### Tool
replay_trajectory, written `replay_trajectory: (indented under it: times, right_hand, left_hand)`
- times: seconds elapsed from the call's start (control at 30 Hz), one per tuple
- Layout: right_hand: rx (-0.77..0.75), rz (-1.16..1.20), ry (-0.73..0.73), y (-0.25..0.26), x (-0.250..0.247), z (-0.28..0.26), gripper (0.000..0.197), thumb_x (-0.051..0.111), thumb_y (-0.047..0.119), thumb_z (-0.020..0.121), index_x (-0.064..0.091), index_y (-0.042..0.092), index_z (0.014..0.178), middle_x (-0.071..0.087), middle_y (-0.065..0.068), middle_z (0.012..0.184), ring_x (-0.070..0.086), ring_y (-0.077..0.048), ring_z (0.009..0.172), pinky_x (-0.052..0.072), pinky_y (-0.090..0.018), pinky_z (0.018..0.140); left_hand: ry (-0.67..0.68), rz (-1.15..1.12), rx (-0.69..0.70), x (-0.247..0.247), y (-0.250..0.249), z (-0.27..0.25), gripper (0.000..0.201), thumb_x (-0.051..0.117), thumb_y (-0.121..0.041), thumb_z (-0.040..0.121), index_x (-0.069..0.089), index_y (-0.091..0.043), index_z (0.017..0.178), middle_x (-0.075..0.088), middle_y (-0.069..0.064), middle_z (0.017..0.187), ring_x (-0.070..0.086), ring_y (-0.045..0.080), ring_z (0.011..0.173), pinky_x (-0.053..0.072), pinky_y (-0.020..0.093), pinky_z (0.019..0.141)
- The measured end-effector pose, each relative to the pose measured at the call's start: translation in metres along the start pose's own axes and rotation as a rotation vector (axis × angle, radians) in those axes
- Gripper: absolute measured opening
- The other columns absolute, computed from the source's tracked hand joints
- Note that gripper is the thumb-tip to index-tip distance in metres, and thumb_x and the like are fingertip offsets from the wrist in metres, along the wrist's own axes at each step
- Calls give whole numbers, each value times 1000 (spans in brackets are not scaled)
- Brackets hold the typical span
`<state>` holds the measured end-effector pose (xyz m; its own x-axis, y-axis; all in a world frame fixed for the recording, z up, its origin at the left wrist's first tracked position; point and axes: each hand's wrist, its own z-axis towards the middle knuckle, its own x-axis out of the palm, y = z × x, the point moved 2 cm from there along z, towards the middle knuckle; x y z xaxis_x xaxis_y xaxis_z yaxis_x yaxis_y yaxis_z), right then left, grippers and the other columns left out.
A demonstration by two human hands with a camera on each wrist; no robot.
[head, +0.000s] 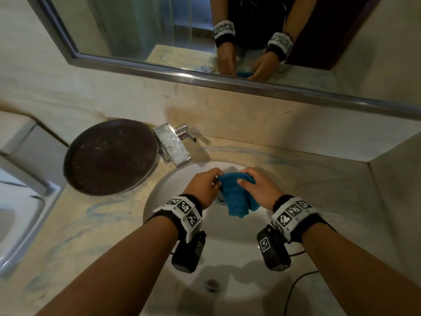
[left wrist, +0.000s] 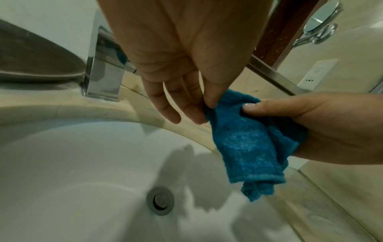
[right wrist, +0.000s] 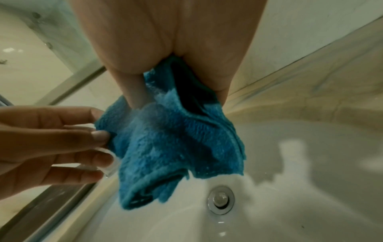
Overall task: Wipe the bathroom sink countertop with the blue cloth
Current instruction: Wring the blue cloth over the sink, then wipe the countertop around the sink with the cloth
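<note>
The blue cloth (head: 237, 195) hangs crumpled above the white sink basin (head: 173, 185), held between both hands. My left hand (head: 205, 185) pinches its upper left corner with thumb and forefinger; the other fingers (left wrist: 165, 104) hang straight. My right hand (head: 257, 188) grips the cloth's upper right part, thumb pressed on the front. In the left wrist view the blue cloth (left wrist: 248, 144) dangles over the drain (left wrist: 160, 201). From the right wrist, the blue cloth (right wrist: 176, 139) drapes from the palm over the drain (right wrist: 221, 200). The beige marble countertop (head: 91, 220) surrounds the basin.
A chrome faucet (head: 173, 143) stands behind the basin. A dark round tray (head: 109, 156) lies on the counter at the left. A mirror (head: 182, 35) hangs on the wall above. A white toilet (head: 13, 201) is at the far left. A side wall (head: 396, 179) bounds the counter on the right.
</note>
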<state>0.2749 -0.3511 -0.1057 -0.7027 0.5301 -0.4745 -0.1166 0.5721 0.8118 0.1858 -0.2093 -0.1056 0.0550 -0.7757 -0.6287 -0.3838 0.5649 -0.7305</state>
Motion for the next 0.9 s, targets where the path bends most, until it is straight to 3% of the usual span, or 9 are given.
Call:
replay_trajectory:
  times: [0.1, 0.23, 0.3, 0.37, 0.53, 0.67, 0.73, 0.9]
  right_hand:
    - [51, -25, -58, -15, -4, 16, 8, 47, 20, 95, 51, 18, 101, 58, -4, 96, 56, -25, 95, 44, -36, 82]
    - [65, -58, -217, -14, -19, 42, 23, 43, 21, 96, 49, 13, 117, 55, -4, 107, 52, -19, 96, 38, -27, 79]
    - [30, -44, -287, -9, -28, 64, 29, 43, 17, 96, 47, 12, 124, 54, -9, 119, 52, -21, 103, 41, -30, 85]
    - [-10, -74, -312, -2, -32, 86, 38, 43, 14, 94, 43, 12, 131, 49, -14, 129, 50, -28, 115, 42, -37, 98]
    - [-45, -291, -272, 5, -17, 124, 48, 40, 10, 94, 35, 18, 141, 38, -17, 136, 40, -32, 124, 33, -40, 108]
    - [38, -472, -47, -14, 7, 138, 52, 38, 35, 96, 22, 28, 146, 26, -8, 147, 28, -28, 135, 25, -41, 114]
    - [26, -592, 23, -21, 14, 138, 50, 33, 44, 96, 26, 33, 144, 24, -3, 148, 25, -25, 136, 23, -42, 114]
    - [-65, -682, -36, -30, 15, 149, 42, 43, 24, 96, 39, 28, 138, 29, -4, 145, 31, -27, 131, 29, -40, 110]
  left_hand:
    - [48, 39, -31, 7, 12, 9, 26, 46, -14, 95, 53, -18, 120, 63, 5, 114, 58, 22, 102, 39, 22, 83]
    - [77, 143, -42, 9, 25, 19, 36, 47, -22, 96, 44, -22, 132, 50, 4, 132, 49, 22, 118, 36, 29, 99]
    - [68, 192, -53, 9, 30, 25, 38, 46, -26, 95, 42, -24, 133, 43, 3, 139, 43, 23, 124, 35, 34, 104]
    - [46, 251, -62, 8, 34, 31, 41, 45, -29, 95, 39, -26, 136, 35, 1, 145, 36, 24, 130, 33, 40, 107]
    - [-3, 401, -143, 10, 47, 51, 56, 46, -35, 94, 22, -28, 145, 13, 4, 157, 14, 27, 143, 20, 46, 115]
    - [-59, 470, -154, 13, 52, 71, 61, 43, -36, 95, 13, -28, 148, 3, 6, 158, 9, 28, 145, 16, 49, 116]
    - [-45, 486, -207, 17, 54, 76, 64, 40, -37, 96, 6, -29, 149, -6, 5, 158, 1, 28, 146, 10, 52, 116]
    - [35, 614, -310, 25, 72, 83, 67, 31, -44, 97, -9, -28, 149, -22, 8, 156, -12, 31, 145, 6, 58, 114]
